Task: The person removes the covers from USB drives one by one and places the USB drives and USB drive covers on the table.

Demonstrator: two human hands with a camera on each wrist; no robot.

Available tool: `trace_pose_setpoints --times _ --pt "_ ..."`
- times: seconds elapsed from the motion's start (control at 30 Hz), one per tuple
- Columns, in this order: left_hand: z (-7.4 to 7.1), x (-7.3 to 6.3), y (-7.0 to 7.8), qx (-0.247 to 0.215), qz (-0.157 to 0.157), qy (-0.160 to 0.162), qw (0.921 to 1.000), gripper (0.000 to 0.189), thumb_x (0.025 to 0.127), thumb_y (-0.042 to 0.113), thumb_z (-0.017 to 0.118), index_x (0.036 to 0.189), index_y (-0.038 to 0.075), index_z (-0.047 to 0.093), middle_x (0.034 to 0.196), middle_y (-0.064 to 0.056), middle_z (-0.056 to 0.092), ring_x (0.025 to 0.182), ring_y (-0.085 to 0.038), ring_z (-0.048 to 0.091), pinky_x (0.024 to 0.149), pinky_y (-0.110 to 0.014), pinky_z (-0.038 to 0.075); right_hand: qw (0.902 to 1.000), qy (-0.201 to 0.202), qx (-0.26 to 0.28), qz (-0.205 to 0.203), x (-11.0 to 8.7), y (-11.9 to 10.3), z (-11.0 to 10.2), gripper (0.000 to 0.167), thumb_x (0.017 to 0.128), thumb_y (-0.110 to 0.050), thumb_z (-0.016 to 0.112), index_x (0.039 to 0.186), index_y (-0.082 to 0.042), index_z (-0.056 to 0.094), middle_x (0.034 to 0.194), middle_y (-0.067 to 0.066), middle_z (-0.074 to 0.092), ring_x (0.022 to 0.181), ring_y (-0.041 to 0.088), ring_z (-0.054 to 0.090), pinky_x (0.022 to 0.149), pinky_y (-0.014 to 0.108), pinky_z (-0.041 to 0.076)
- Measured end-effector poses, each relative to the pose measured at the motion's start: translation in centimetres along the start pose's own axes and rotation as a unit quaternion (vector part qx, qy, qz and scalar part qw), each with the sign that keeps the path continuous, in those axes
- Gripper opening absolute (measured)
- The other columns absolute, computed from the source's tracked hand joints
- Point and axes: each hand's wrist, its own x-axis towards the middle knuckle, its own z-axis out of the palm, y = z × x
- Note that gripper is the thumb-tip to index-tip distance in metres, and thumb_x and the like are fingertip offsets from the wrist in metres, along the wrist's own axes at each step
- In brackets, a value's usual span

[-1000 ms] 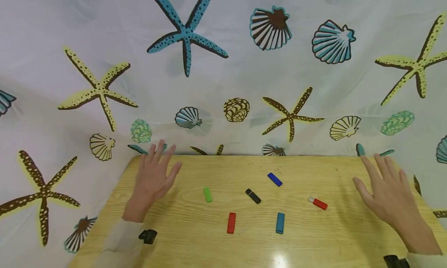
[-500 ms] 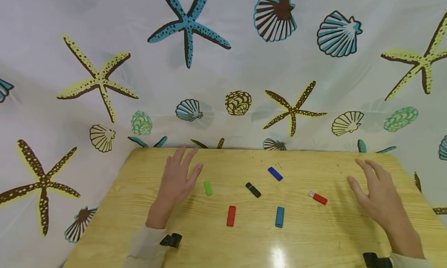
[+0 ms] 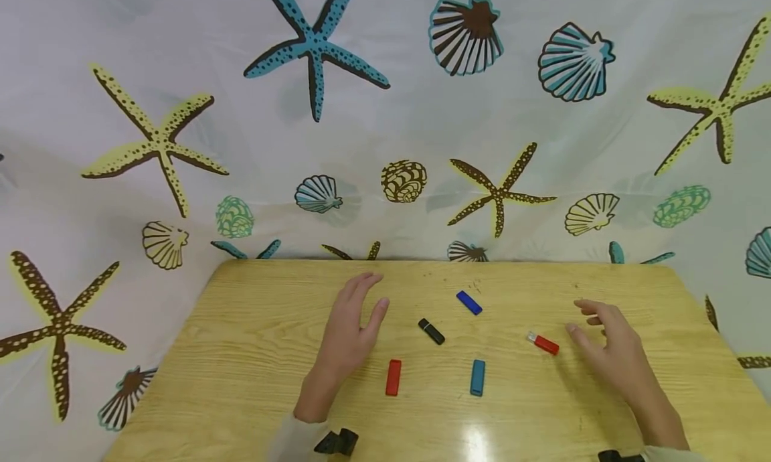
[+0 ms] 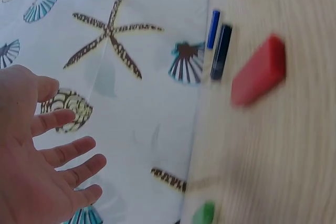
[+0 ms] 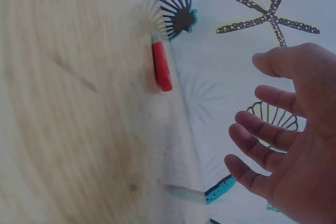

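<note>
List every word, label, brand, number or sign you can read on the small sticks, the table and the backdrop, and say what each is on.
None can be read.
The sticks, such as the red capped stick and the black stick, show no print at this size.
The backdrop cloth bears only starfish and shell pictures, no letters.
The wooden table is bare of marks.
Both wrist views are blurred.
</note>
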Motion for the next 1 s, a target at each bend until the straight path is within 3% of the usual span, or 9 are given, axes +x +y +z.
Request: trace_pose_setpoints --times 0.33,0.57,0.77,1.0 --pt "4.1 -0.6 3.6 -0.111 -0.005 -0.023 0.9936 0.036 0.105 0.021 0.062 0.139 0.009 0.059 0.137 -0.008 0.059 0.124 -0.025 0.056 0.104 -0.049 0.051 0.9986 -0.03 0.02 0.039 -0.5 0.3 2.4 0.039 0.1 -0.025 0.071 0.131 -0.004 0.062 0.121 0.013 0.065 0.102 0.027 0.062 0.079 0.034 0.056" --pt "6.5 -0.7 4.9 -0.142 0.002 -0.047 0.9887 0.036 0.105 0.021 0.063 0.138 0.012 0.059 0.135 -0.009 0.061 0.119 -0.031 0.06 0.098 -0.054 0.053 0.9942 -0.073 0.033 0.072 -0.4 0.4 2.8 0.042 0.097 -0.029 0.074 0.129 -0.003 0.064 0.115 0.014 0.067 0.099 0.026 0.065 0.078 0.034 0.055" --pt "8.2 -0.6 6.0 -0.17 -0.007 -0.052 0.9841 0.035 0.102 0.019 0.067 0.136 0.012 0.061 0.132 -0.007 0.063 0.115 -0.03 0.063 0.095 -0.056 0.054 0.9944 -0.08 0.019 0.067 -0.4 0.6 3.0 0.039 0.091 -0.023 0.082 0.122 -0.002 0.068 0.11 0.011 0.07 0.095 0.023 0.064 0.078 0.035 0.055" --pt "9.9 -0.4 6.9 -0.206 -0.023 -0.066 0.9762 0.035 0.099 0.017 0.072 0.132 0.01 0.063 0.13 -0.007 0.064 0.111 -0.03 0.066 0.093 -0.054 0.056 0.9927 -0.098 0.001 0.071 -0.3 0.7 3.4 0.03 0.089 -0.014 0.083 0.114 -0.002 0.074 0.094 0.004 0.069 0.082 0.017 0.061 0.065 0.028 0.052"
